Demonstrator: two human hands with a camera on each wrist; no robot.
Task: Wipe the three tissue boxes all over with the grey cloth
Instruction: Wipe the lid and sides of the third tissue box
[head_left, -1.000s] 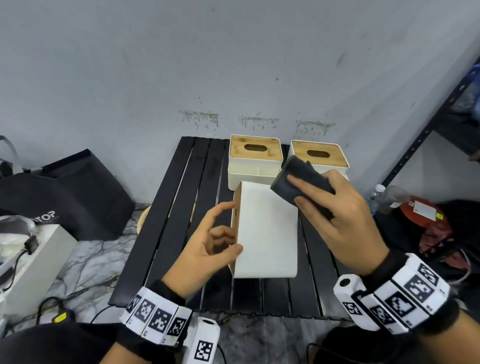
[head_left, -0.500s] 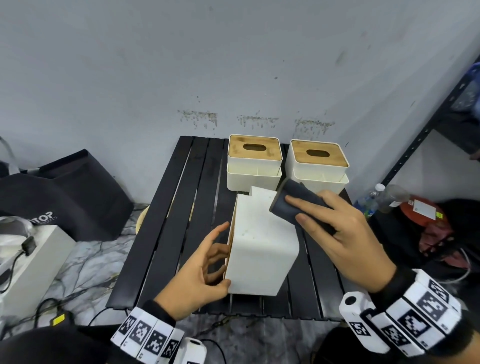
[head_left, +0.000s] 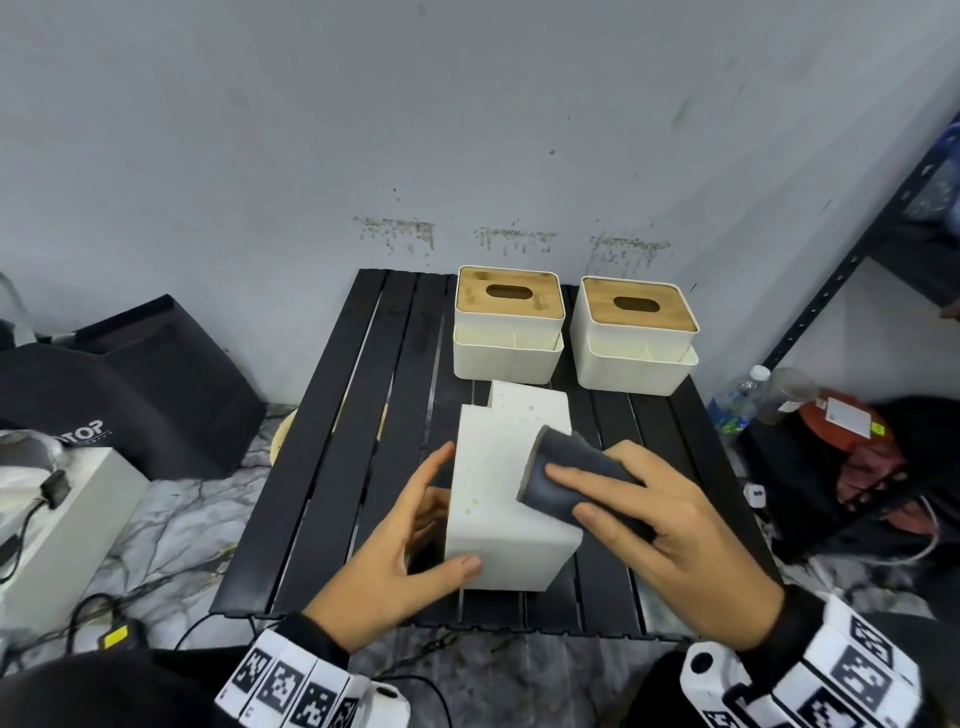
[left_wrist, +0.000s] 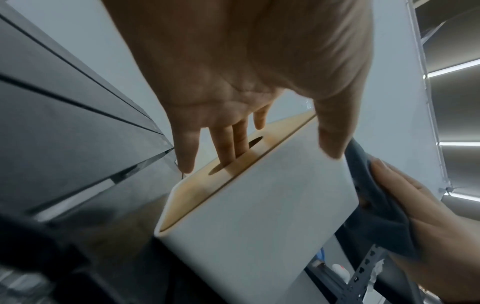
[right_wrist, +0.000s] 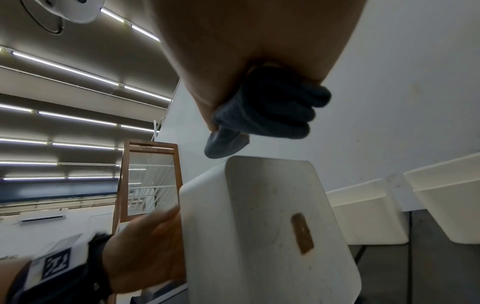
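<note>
The tissue box (head_left: 511, 493), tipped up near the table's (head_left: 332, 467) front edge, is held by the left hand (head_left: 400, 561), thumb on its side and fingers in the lid slot, exposing its base to the grey cloth (head_left: 566, 480) gripped in the right hand (head_left: 670, 540).

Head camera looks forward and down over the black slatted table (head_left: 332, 467) toward the wall. Both wrist cameras sit close under the palms, angled upward. All three views share the tilted tissue box (head_left: 511, 499) (left_wrist: 259, 216) (right_wrist: 259, 226).
</note>
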